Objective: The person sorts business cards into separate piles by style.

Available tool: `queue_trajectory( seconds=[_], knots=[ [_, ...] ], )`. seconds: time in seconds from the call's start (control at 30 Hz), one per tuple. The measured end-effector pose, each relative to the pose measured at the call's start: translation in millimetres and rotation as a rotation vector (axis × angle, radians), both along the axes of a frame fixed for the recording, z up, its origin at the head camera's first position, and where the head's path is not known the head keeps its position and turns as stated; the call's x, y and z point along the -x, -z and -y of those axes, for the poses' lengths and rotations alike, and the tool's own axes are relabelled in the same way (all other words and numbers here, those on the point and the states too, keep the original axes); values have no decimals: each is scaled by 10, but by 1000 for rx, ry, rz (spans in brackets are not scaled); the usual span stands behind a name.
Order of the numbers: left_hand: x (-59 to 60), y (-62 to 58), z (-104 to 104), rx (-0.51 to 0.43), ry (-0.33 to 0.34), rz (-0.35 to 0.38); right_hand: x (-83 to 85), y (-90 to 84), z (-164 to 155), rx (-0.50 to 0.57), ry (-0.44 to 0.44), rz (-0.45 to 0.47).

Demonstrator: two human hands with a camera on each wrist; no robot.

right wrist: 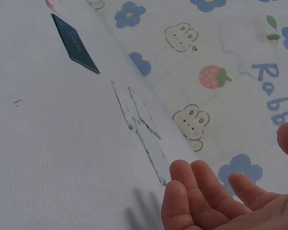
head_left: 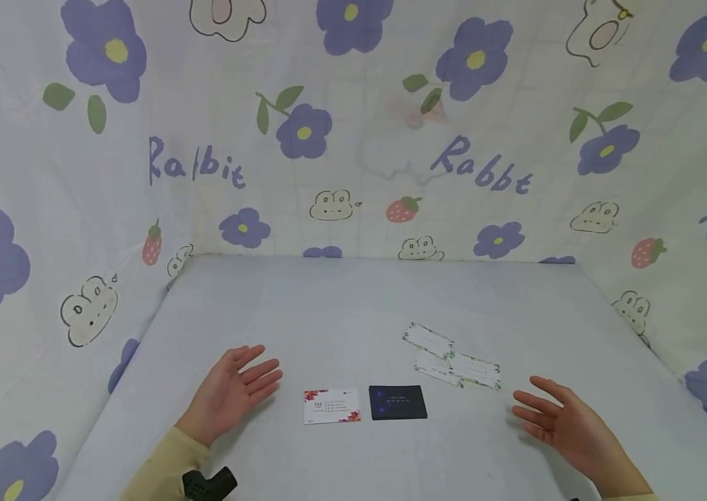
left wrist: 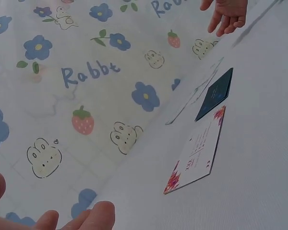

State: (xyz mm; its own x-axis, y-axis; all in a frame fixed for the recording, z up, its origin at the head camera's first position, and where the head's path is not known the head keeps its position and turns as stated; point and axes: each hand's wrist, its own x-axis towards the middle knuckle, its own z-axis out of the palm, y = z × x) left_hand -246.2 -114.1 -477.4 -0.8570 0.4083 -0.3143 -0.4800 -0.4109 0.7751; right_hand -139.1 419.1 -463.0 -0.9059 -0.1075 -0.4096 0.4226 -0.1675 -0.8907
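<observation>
Pale grey table (head_left: 341, 306) carries everything; both hands rest on it with palms up and fingers loose, holding nothing. Between the left hand (head_left: 234, 390) and right hand (head_left: 563, 421) lie a white flowered card (head_left: 331, 406) and, just beside it, a dark blue card (head_left: 398, 402). Farther back sit what look like three overlapping green-edged cards (head_left: 454, 362). Behind hangs the flower-print cloth (head_left: 353, 139).
</observation>
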Motion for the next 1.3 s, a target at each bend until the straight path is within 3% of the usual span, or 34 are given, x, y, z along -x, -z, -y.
queue_trajectory(
  seconds=[0.13, 0.27, 0.5, 0.63, 0.77, 0.97, 1.3],
  knots=[
    [59, -26, -179, -17, 24, -10, 3, 5, -57, -81, 46, 25],
    [158, -81, -512, -15, 65, -28, 58, -22, -150, -135, 78, 54],
    [322, -154, -1530, 78, 215, -92, 335, -70, -187, -233, 53, 56],
    [348, -68, -2135, 174, 308, -103, 485, -8, -121, -266, 49, 57],
    [346, 26, -2549, 254, 363, -107, 535, 60, -75, -272, 63, 69],
    [398, 61, -2819, 270, 366, -113, 574, 57, -55, -260, 71, 53],
    [392, -14, -3064, 218, 330, -35, 592, 12, -70, -281, 87, 41]
  ],
)
